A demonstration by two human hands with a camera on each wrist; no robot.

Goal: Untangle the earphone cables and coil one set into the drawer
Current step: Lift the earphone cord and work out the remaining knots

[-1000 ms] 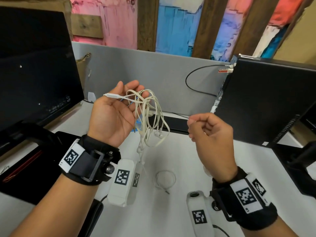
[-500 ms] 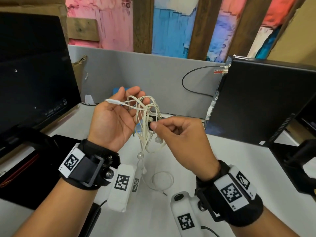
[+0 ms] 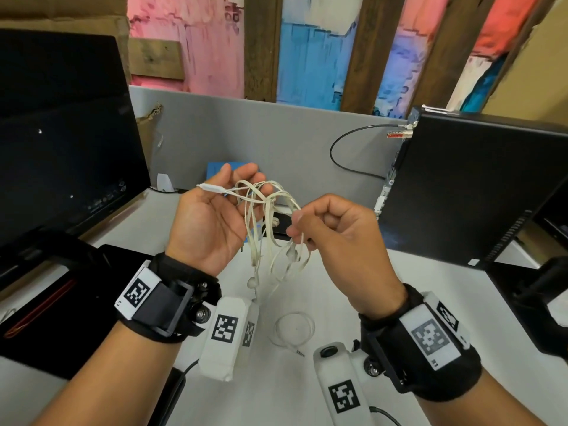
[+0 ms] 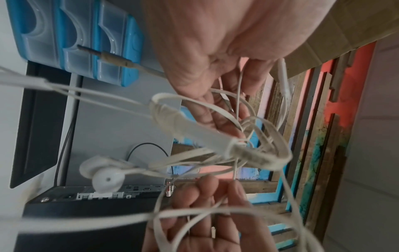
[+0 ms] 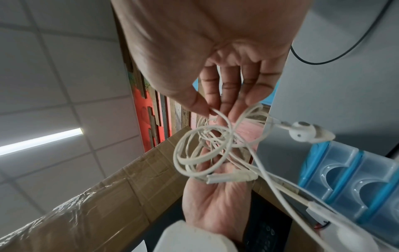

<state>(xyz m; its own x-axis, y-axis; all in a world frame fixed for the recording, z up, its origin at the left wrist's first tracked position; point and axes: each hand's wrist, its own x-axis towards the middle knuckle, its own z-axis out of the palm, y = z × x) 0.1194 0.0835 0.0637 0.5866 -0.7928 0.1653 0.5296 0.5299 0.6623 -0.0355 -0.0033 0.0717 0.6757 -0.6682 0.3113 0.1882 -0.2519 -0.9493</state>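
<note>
A tangle of white earphone cables (image 3: 267,216) hangs over the white table (image 3: 322,284). My left hand (image 3: 212,222), palm up, has its fingers curled round the tangle; an inline remote (image 3: 212,188) sticks out to the left. My right hand (image 3: 332,232) pinches one strand at the tangle's right side between thumb and fingers. Earbuds (image 3: 290,254) dangle below. One cable end with its jack lies in a loop (image 3: 293,332) on the table. The left wrist view shows an earbud (image 4: 105,177) and a blue drawer unit (image 4: 86,42) behind. The tangle (image 5: 207,150) fills the right wrist view.
A black monitor (image 3: 61,149) stands at the left and a black computer case (image 3: 476,186) at the right. A grey partition (image 3: 276,133) with a black cable (image 3: 338,155) closes the back. A black pad (image 3: 61,318) lies at the left front.
My right hand has come in from the right to the tangle and now pinches a strand there. The left hand has stayed almost still with the cables.
</note>
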